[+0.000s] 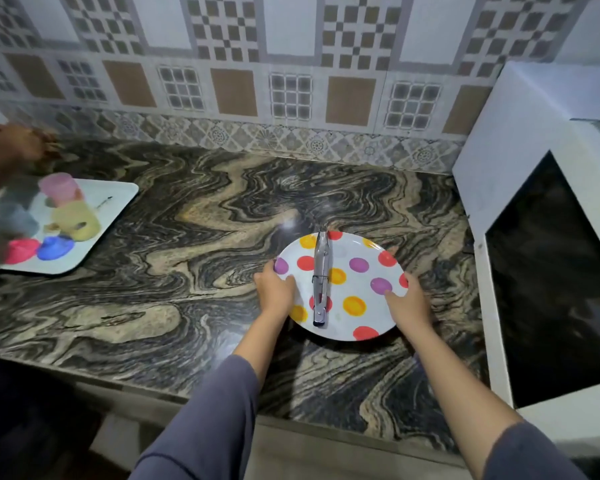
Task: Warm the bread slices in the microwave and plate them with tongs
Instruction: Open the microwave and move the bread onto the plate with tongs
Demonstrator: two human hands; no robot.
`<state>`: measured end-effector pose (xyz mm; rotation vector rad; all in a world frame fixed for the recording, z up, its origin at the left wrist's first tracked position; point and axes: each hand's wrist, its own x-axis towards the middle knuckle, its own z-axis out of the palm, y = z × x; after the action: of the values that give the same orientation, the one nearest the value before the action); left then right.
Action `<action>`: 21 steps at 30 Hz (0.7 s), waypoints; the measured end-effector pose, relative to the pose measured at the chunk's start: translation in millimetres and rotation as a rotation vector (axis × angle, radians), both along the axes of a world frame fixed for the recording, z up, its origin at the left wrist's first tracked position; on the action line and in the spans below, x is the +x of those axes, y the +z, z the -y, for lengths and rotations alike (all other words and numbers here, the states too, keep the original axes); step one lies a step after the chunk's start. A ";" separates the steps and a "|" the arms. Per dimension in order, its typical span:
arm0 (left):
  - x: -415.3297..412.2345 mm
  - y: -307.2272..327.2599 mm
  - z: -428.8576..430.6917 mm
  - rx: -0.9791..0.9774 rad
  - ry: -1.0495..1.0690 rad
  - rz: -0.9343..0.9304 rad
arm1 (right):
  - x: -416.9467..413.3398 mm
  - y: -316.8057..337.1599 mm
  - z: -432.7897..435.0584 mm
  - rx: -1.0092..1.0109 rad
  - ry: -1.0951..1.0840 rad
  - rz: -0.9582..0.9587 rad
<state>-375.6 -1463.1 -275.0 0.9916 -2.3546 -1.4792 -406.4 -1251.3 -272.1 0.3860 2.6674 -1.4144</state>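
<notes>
The left hand point(274, 292) and right hand point(407, 303) clamp thumbs over opposite rims of the polka-dot plate point(340, 327) at the marble countertop point(187, 271), where a tilt could slide the loose metal tongs point(321, 275) off it, short of the microwave point(548, 271); no bread shows.

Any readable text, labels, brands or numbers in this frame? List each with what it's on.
None readable.
Microwave: no brand or label visible on its door or casing.
Plate: coloured dots only.
Tongs: no marking legible.
Tray and cups: blurred, nothing discernible.
Wall tiles: patterns only.
</notes>
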 end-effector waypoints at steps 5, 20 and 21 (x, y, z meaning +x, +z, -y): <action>31.4 -3.0 -17.6 0.029 -0.005 -0.056 | 26.8 -5.7 -2.7 -0.048 -0.046 -0.029; 232.3 15.8 -72.0 0.092 0.147 -0.294 | 207.6 -12.7 -56.2 -0.315 0.120 -0.158; 248.6 14.0 -76.7 0.097 0.158 -0.305 | 222.3 -12.9 -62.0 -0.341 0.141 -0.173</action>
<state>-127.1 -1386.4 -261.0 0.8777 -1.9650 -1.5695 -184.1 -1189.3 -285.0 0.0453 2.4459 -1.8858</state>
